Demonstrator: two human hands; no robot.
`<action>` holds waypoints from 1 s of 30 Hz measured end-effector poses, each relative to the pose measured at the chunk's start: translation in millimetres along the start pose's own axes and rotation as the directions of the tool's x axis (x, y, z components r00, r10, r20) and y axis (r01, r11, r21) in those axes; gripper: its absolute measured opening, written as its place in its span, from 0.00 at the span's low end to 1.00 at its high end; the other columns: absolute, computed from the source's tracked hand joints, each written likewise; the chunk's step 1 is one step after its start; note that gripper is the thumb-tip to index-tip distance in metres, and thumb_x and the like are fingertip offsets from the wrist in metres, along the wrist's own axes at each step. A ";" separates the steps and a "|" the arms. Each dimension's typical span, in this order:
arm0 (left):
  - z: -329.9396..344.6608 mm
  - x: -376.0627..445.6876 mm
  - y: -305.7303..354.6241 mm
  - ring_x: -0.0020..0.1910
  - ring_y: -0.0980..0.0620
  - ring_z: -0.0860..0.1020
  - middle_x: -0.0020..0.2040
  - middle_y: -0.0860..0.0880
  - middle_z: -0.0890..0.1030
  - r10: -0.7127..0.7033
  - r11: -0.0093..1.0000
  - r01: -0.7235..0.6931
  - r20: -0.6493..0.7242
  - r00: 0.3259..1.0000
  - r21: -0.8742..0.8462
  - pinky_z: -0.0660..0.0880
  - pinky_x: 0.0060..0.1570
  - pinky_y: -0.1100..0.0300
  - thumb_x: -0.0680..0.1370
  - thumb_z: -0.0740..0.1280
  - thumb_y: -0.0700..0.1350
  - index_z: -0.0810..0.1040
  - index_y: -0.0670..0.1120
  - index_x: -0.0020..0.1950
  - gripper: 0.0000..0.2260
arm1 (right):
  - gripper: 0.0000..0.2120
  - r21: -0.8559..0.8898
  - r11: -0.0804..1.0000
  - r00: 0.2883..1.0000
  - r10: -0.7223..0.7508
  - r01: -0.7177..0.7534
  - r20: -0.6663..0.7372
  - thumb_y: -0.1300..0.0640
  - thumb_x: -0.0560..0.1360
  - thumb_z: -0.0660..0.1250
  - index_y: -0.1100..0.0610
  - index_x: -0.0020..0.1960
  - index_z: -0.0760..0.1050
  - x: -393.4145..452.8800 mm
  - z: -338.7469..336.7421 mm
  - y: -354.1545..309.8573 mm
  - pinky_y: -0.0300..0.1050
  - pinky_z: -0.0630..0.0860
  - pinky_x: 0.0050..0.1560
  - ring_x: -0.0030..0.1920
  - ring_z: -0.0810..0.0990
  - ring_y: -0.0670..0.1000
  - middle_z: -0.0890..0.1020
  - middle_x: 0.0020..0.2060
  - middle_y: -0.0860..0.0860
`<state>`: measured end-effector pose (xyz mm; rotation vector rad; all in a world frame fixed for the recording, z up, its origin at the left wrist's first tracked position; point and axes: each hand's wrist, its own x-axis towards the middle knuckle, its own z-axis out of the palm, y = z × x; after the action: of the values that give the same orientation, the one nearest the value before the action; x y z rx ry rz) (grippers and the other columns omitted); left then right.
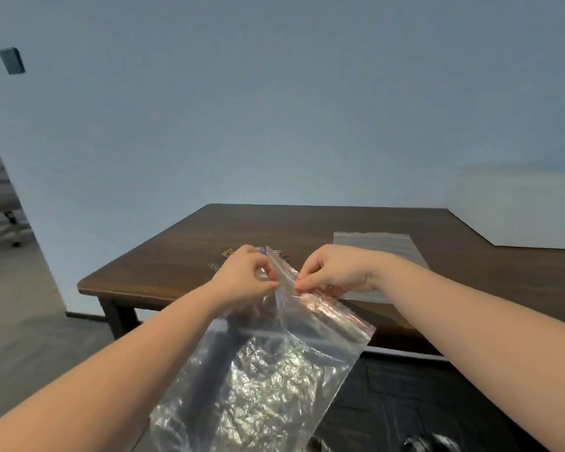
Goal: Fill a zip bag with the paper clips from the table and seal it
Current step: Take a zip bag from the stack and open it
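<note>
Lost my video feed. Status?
Left hand and right hand pinching zip bag mouth. Paper clips on table. Nothing in the way.

Even, cool, diffuse illumination; the wall (274,93) shows no hard shadows. Bright specular glare on the crumpled lower part of the zip bag (268,376). Wide-angle distortion bends the table (307,223) edges and stretches the forearms toward the lower corners. Overall softness blurs fine detail.
</note>
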<state>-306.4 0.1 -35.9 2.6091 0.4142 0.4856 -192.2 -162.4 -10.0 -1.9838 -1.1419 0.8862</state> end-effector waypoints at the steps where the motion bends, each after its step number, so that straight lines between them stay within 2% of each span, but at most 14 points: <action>1: 0.7 -4.9 -1.2 0.51 0.52 0.73 0.50 0.50 0.75 -0.041 0.998 0.044 -0.073 0.997 0.045 0.70 0.54 0.60 0.72 0.71 0.46 0.79 0.49 0.37 0.05 | 0.04 0.013 1.000 1.000 -0.018 0.018 -0.017 0.59 0.73 0.70 0.58 0.42 0.82 4.0 10.0 -2.5 0.38 0.73 0.32 0.29 0.75 0.45 0.80 0.31 0.50; 3: 1.6 -13.5 -4.8 0.43 0.49 0.76 0.43 0.49 0.78 -0.152 0.988 0.154 -0.127 0.980 0.009 0.76 0.49 0.55 0.72 0.68 0.45 0.77 0.49 0.34 0.07 | 0.06 0.052 0.997 0.996 -0.048 0.052 -0.070 0.59 0.73 0.71 0.56 0.37 0.82 12.2 28.6 -5.8 0.39 0.74 0.31 0.29 0.76 0.45 0.80 0.29 0.49; 5: 3.0 -25.0 -10.0 0.33 0.49 0.76 0.34 0.47 0.78 -0.301 0.935 0.279 -0.076 0.950 -0.217 0.79 0.42 0.53 0.73 0.67 0.41 0.77 0.45 0.34 0.07 | 0.07 0.122 0.990 0.990 -0.051 0.068 -0.133 0.59 0.72 0.72 0.55 0.34 0.82 21.5 47.0 -7.6 0.40 0.76 0.33 0.30 0.77 0.46 0.81 0.28 0.49; 8: 4.8 -46.3 -19.4 0.28 0.49 0.75 0.33 0.43 0.78 -0.462 0.697 0.409 0.067 0.884 -0.588 0.77 0.35 0.57 0.74 0.67 0.37 0.77 0.41 0.39 0.04 | 0.07 0.278 0.957 0.980 -0.021 0.076 -0.197 0.60 0.71 0.72 0.58 0.35 0.81 33.5 77.0 -9.1 0.41 0.79 0.33 0.30 0.79 0.49 0.82 0.28 0.51; 10: 5.2 -59.2 -27.8 0.31 0.48 0.76 0.37 0.40 0.78 -0.483 0.508 0.421 0.156 0.861 -0.751 0.79 0.38 0.57 0.76 0.67 0.39 0.78 0.40 0.39 0.06 | 0.06 0.333 0.940 0.974 0.002 0.076 -0.228 0.61 0.72 0.72 0.61 0.37 0.79 40.0 96.6 -9.1 0.41 0.79 0.31 0.30 0.80 0.50 0.82 0.29 0.54; 11: 5.8 -64.0 -33.6 0.32 0.47 0.78 0.39 0.39 0.79 -0.485 0.464 0.419 0.172 0.857 -0.781 0.80 0.41 0.55 0.77 0.67 0.42 0.78 0.40 0.39 0.09 | 0.06 0.337 0.939 0.971 0.014 0.069 -0.239 0.61 0.72 0.72 0.61 0.38 0.79 42.6 105.4 -9.1 0.42 0.79 0.32 0.30 0.80 0.51 0.82 0.31 0.56; 13: 7.1 -74.5 -44.3 0.38 0.47 0.81 0.41 0.40 0.81 -0.493 0.502 0.426 0.155 0.856 -0.753 0.83 0.45 0.55 0.76 0.70 0.48 0.81 0.38 0.42 0.13 | 0.03 0.326 0.943 0.969 0.023 0.060 -0.244 0.64 0.71 0.71 0.61 0.38 0.79 47.0 121.5 -9.0 0.43 0.79 0.35 0.30 0.79 0.52 0.81 0.32 0.58; 15: 9.6 -84.7 -53.0 0.42 0.48 0.82 0.42 0.41 0.82 -0.511 0.554 0.442 0.132 0.850 -0.705 0.83 0.43 0.58 0.75 0.71 0.48 0.82 0.37 0.45 0.13 | 0.02 0.279 0.959 0.973 0.021 0.046 -0.231 0.64 0.70 0.71 0.61 0.38 0.79 50.6 134.4 -8.3 0.45 0.80 0.38 0.33 0.80 0.53 0.82 0.34 0.59; 19: 12.9 -99.6 -68.2 0.38 0.52 0.82 0.38 0.44 0.83 -0.537 0.621 0.484 0.116 0.836 -0.616 0.83 0.43 0.59 0.75 0.71 0.46 0.84 0.38 0.42 0.10 | 0.06 0.183 0.983 0.983 0.047 -0.013 -0.179 0.60 0.69 0.74 0.59 0.35 0.79 55.8 153.1 -7.7 0.38 0.77 0.31 0.33 0.80 0.49 0.82 0.34 0.55; 22: 15.6 -104.9 -74.4 0.38 0.52 0.83 0.37 0.46 0.83 -0.530 0.680 0.503 0.115 0.840 -0.534 0.83 0.40 0.61 0.77 0.68 0.44 0.84 0.41 0.41 0.09 | 0.10 0.120 0.993 0.986 0.040 -0.021 -0.160 0.59 0.68 0.75 0.57 0.31 0.76 59.1 163.9 -4.7 0.39 0.75 0.30 0.30 0.78 0.48 0.80 0.30 0.53; 24: 15.4 -107.4 -77.7 0.38 0.53 0.83 0.39 0.46 0.84 -0.503 0.721 0.511 0.155 0.850 -0.468 0.82 0.35 0.64 0.78 0.66 0.43 0.84 0.40 0.44 0.09 | 0.12 0.094 0.996 0.992 0.025 -0.014 -0.124 0.58 0.68 0.74 0.56 0.30 0.74 59.6 167.8 -2.3 0.39 0.74 0.30 0.29 0.76 0.48 0.79 0.29 0.53; 26: 13.8 -109.2 -82.4 0.39 0.53 0.84 0.40 0.46 0.84 -0.466 0.747 0.512 0.214 0.858 -0.424 0.82 0.37 0.64 0.79 0.64 0.42 0.83 0.41 0.45 0.10 | 0.11 0.075 0.997 0.998 0.007 -0.002 -0.061 0.56 0.70 0.73 0.57 0.33 0.74 58.7 167.5 0.1 0.38 0.72 0.29 0.28 0.74 0.47 0.77 0.28 0.52; 28: 11.4 -110.2 -86.6 0.40 0.53 0.83 0.40 0.46 0.84 -0.438 0.750 0.507 0.254 0.862 -0.425 0.81 0.38 0.62 0.80 0.63 0.43 0.82 0.42 0.43 0.11 | 0.09 0.105 0.994 1.000 -0.010 0.009 0.016 0.55 0.72 0.71 0.58 0.37 0.75 56.5 165.0 1.1 0.35 0.69 0.26 0.25 0.71 0.45 0.76 0.26 0.50; 30: 10.4 -110.1 -89.5 0.37 0.54 0.82 0.37 0.47 0.83 -0.423 0.733 0.503 0.272 0.864 -0.457 0.80 0.38 0.61 0.81 0.62 0.44 0.80 0.44 0.40 0.12 | 0.08 0.227 0.974 0.995 -0.018 -0.005 0.098 0.56 0.75 0.68 0.60 0.40 0.76 55.9 162.2 2.2 0.33 0.68 0.25 0.23 0.71 0.44 0.77 0.24 0.48</action>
<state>-418.9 32.5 -116.8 1.9049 0.7486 0.1826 -301.6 -78.3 -112.2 -1.7656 -1.0503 1.0729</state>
